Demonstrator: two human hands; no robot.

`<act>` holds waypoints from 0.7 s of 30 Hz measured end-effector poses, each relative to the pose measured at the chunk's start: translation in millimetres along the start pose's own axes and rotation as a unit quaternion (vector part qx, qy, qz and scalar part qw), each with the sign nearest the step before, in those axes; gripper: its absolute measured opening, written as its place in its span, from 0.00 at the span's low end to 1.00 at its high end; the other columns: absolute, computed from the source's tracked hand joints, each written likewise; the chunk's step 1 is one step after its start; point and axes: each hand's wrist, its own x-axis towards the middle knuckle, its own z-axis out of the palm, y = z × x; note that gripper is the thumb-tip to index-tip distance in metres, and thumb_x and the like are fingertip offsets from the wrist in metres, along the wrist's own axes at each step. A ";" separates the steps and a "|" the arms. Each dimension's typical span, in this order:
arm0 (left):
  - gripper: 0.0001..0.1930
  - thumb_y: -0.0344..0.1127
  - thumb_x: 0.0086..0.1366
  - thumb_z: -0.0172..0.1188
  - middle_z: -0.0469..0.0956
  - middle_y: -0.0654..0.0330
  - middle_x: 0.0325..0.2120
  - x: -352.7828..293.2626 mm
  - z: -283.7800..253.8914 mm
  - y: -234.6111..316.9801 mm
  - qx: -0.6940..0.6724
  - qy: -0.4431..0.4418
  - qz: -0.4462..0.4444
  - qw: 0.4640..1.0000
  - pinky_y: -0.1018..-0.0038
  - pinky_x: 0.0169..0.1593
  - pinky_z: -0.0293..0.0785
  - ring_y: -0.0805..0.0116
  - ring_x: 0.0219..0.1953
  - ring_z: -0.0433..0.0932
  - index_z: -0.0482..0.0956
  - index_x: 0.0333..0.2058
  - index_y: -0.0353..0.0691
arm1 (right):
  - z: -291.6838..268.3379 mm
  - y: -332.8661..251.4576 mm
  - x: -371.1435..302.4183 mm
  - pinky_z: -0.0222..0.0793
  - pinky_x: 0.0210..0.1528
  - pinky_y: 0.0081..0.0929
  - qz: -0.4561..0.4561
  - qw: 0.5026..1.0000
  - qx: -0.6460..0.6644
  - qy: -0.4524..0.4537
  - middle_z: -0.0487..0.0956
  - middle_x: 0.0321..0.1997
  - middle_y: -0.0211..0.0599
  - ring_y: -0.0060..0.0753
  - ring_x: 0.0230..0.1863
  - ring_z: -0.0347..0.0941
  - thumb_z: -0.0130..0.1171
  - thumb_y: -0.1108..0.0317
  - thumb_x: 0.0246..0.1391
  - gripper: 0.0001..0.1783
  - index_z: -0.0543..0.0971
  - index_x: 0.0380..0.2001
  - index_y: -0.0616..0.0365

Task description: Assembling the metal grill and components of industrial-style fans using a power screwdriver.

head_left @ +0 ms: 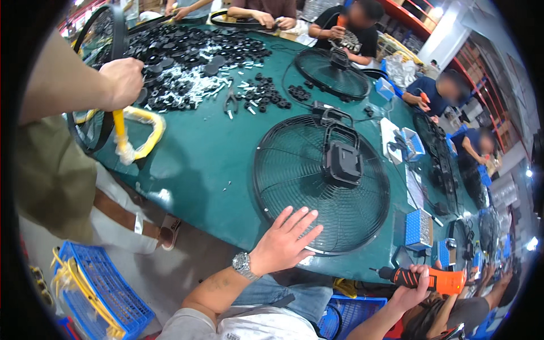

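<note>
With our left hand [286, 239] only spread, the black fan [309, 181] could skid on the tabletop [198, 190] if pushed, we judge.
Our right hand [416, 286] has its fingers clenched round the orange driver [450, 281], its bit apart from the fan; our left fingers are released over the near rim, touching or not we cannot tell. Most of the fan lies beyond them.

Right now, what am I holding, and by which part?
Your right hand holds an orange power screwdriver around its middle; your left hand, open over the edge of the black fan, holds nothing.
</note>
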 end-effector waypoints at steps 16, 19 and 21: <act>0.26 0.52 0.57 0.64 0.69 0.53 0.59 8.3 -1.0 -2.5 0.025 -0.040 -0.008 0.999 0.50 0.65 0.54 0.53 0.61 0.66 0.77 0.52 0.47 | -11.8 -11.6 67.1 0.68 0.42 0.29 -0.014 0.997 -0.059 0.056 0.70 0.31 0.34 0.25 0.33 0.68 0.54 0.73 0.60 0.26 0.60 0.60 0.64; 0.24 0.54 0.58 0.63 0.69 0.52 0.58 8.4 -0.5 -2.7 0.048 -0.040 -0.012 0.998 0.50 0.65 0.53 0.52 0.60 0.66 0.79 0.48 0.46 | -21.0 -12.7 90.5 0.69 0.42 0.28 -0.017 0.996 -0.046 0.068 0.70 0.31 0.34 0.25 0.33 0.68 0.55 0.73 0.59 0.28 0.60 0.60 0.64; 0.23 0.55 0.59 0.61 0.70 0.50 0.58 7.7 1.5 -2.7 0.033 -0.075 -0.024 0.996 0.48 0.65 0.52 0.49 0.60 0.66 0.80 0.45 0.44 | -29.4 -13.4 104.3 0.77 0.31 0.33 0.032 0.992 -0.056 0.105 0.76 0.30 0.36 0.29 0.30 0.75 0.57 0.73 0.56 0.15 0.72 0.47 0.64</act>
